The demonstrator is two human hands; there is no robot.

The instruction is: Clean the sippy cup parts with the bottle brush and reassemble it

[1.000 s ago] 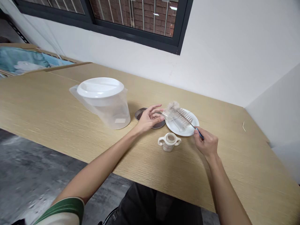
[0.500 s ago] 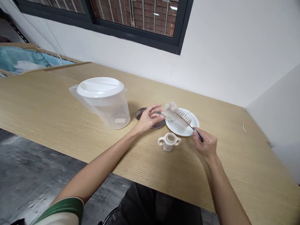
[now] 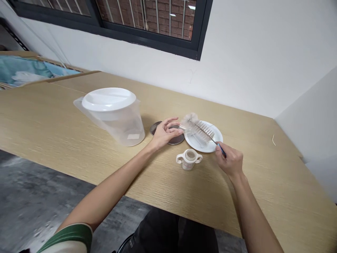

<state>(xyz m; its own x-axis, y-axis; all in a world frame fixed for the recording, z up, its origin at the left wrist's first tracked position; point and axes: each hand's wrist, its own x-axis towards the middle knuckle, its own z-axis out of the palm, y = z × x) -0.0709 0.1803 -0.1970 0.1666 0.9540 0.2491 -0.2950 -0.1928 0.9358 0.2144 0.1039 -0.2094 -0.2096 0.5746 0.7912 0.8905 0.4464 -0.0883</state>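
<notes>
My right hand point(image 3: 229, 158) is closed around the blue handle of a bottle brush point(image 3: 204, 131) with pale bristles. The brush points left, above a white plate point(image 3: 218, 138). My left hand point(image 3: 168, 133) pinches a small clear piece point(image 3: 182, 129) at the brush's rounded tip; its exact shape is hard to make out. Beneath that hand, a round dark metal dish point(image 3: 177, 140) is partly hidden. A small cream two-handled cup point(image 3: 189, 163) stands upright and open in front of the plate.
To the left stands a translucent pitcher point(image 3: 123, 128) with a white lid. A small pale strip point(image 3: 273, 140) lies on the wooden table point(image 3: 263, 175) at the right. Boxes with blue-green lining point(image 3: 26, 66) are at the far left. A wall and window rise behind.
The view has shifted slightly. Both hands keep nearly the same pose, with the brush and the small clear piece still held together.
</notes>
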